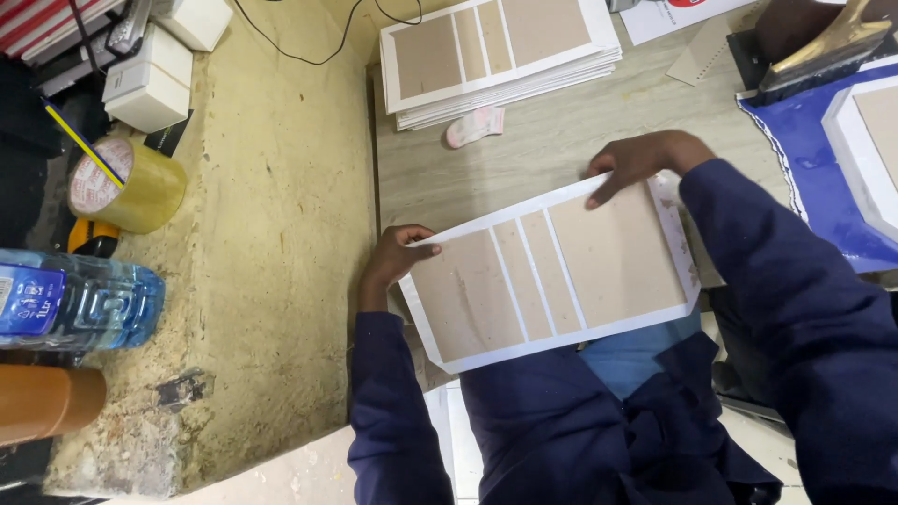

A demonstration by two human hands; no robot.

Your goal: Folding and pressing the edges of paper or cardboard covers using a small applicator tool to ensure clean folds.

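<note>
A white sheet with brown panels (pixel 552 276) is held over the table edge, gripped at its upper corners by the left hand (pixel 393 257) and the right hand (pixel 641 161). A stack of similar sheets (pixel 500 56) lies beyond. On the ledge lies a plastic bottle (pixel 79 299) holding clear liquid.

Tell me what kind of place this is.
Probably a small bookbinding or paper-craft workshop: both hands hold a white sheet with brown board panels, a stack of like sheets lies on the worktable, and a tape roll stands nearby.
</note>
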